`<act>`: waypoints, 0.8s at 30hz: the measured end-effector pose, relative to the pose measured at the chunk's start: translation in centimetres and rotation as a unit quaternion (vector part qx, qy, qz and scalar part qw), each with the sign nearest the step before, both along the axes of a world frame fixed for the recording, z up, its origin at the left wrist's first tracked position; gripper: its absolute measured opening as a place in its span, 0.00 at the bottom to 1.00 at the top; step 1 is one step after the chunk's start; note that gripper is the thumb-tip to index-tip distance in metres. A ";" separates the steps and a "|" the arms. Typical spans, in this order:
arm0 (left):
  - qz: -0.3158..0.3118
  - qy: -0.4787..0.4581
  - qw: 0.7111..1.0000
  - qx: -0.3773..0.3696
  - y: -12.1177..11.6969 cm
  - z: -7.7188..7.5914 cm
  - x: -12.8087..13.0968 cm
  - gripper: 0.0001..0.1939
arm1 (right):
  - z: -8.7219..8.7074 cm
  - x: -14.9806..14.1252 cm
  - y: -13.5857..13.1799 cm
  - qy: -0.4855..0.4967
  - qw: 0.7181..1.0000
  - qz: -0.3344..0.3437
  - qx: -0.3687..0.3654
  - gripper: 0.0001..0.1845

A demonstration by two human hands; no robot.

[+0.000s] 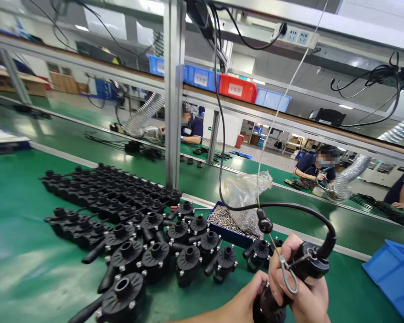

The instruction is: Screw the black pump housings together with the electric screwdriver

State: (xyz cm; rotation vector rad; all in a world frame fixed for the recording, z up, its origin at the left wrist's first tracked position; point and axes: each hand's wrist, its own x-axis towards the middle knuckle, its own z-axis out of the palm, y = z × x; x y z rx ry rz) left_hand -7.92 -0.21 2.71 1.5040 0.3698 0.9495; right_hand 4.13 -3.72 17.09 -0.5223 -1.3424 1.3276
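Observation:
My right hand (303, 287) is wrapped round a black corded electric screwdriver (311, 262), tilted with its lower end down to the left. A wire loop hangs from a thin cord over the fingers. My left hand (244, 298) is closed at the screwdriver's lower end, its thumb against a black pump housing (272, 314) that is mostly cut off by the bottom edge. The screwdriver's tip is hidden. To the left, several black pump housings (156, 255) with silvery screws at their rims stand on the green tabletop (67, 278).
A dark blue tray (232, 232) of loose screws stands behind my hands, with a clear plastic bag (247, 195) on it. At right is a blue bin (393, 273). A metal post (174, 98) rises behind the pumps. Several co-workers sit beyond the shelf frame.

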 end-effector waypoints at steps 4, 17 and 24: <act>-0.016 0.031 0.998 -0.059 1.9 0.1 0.6 0.58 | -0.6 0.2 0.8 0.012 1.000 -0.012 0.011 0.23; 0.066 0.044 0.993 -0.088 1.4 5.6 -0.1 0.43 | -0.5 0.2 1.9 0.030 0.999 0.010 0.017 0.23; 0.000 0.041 0.993 -0.114 -0.8 3.7 -1.6 0.37 | 1.9 1.9 2.6 0.060 0.994 -0.056 0.067 0.22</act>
